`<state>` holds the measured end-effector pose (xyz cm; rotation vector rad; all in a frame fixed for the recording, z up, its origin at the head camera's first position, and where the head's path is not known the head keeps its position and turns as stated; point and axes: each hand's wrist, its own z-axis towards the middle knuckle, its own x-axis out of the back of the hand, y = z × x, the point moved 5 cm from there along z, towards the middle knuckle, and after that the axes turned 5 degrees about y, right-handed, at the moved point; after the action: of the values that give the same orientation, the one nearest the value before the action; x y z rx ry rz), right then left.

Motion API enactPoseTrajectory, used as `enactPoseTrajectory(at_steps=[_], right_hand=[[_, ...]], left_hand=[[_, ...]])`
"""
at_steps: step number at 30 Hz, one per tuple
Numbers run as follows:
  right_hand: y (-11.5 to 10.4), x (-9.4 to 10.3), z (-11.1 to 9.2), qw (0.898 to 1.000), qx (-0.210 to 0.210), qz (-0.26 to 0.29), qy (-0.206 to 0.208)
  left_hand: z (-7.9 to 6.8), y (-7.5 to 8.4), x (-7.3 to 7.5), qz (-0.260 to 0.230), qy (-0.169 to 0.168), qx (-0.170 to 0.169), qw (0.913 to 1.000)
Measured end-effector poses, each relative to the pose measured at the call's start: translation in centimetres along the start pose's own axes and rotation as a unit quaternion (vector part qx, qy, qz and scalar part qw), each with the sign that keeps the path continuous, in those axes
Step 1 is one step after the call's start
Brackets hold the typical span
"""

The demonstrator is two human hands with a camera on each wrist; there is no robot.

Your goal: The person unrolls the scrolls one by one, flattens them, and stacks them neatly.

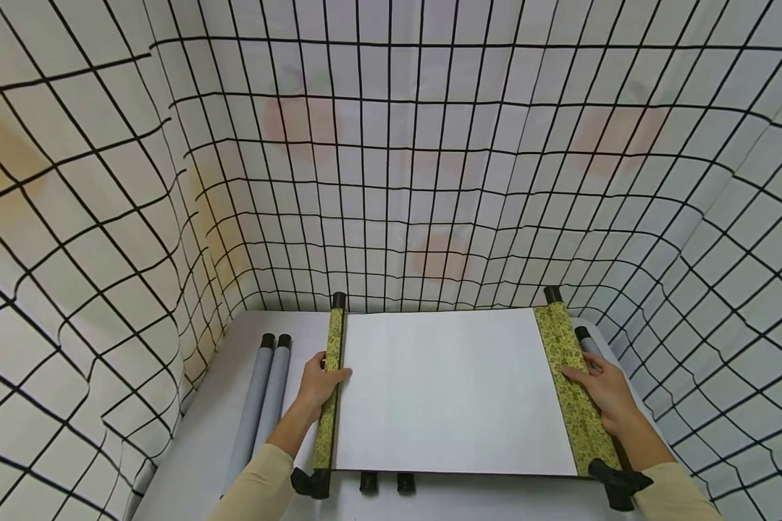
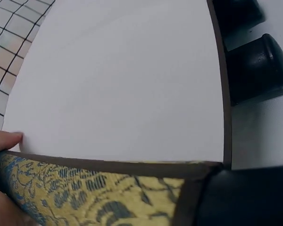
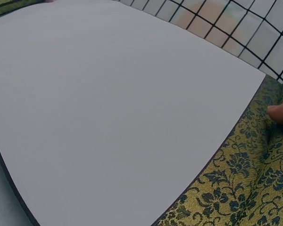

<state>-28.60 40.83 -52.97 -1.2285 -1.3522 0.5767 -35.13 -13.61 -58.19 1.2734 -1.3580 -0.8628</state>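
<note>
A blank handscroll (image 1: 450, 394) stretched unrolled across the lower middle of the head view. The left hand (image 1: 318, 385) was clamped round its left roller (image 1: 328, 434), thumb over the front; the right hand (image 1: 607, 396) gripped the brocade band (image 1: 576, 394) at the lower right. The white sheet (image 3: 122, 113) looked light, thin and easily creased, the roller stiff, so the brocade-covered ends seemed the safest place to hold.
</note>
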Motion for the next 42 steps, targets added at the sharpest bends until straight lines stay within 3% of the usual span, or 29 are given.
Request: enactPoseTrajectory(at_steps=[7, 11, 22, 27, 42], right_hand=[[0.4, 0.4, 0.0, 1.0, -0.004, -0.003, 0.007], [0.6, 0.8, 0.0, 1.0, 0.001, -0.005, 0.008], [1.0, 1.3, 0.0, 1.0, 0.007, -0.014, 0.001], [1.2, 1.3, 0.0, 1.0, -0.002, -0.017, -0.001], [1.5, 1.6, 0.0, 1.0, 0.004, -0.019, 0.002]], left_hand=[[0.2, 0.1, 0.4, -0.01, 0.01, -0.017, 0.9998], [0.3, 0.1, 0.6, -0.019, 0.01, -0.009, 0.9997], [0.3, 0.4, 0.3, 0.008, -0.025, 0.008, 0.9996], [0.1, 0.1, 0.4, 0.031, -0.016, 0.003, 0.9994], [0.3, 0.3, 1.6, 0.002, 0.003, -0.012, 0.9999]])
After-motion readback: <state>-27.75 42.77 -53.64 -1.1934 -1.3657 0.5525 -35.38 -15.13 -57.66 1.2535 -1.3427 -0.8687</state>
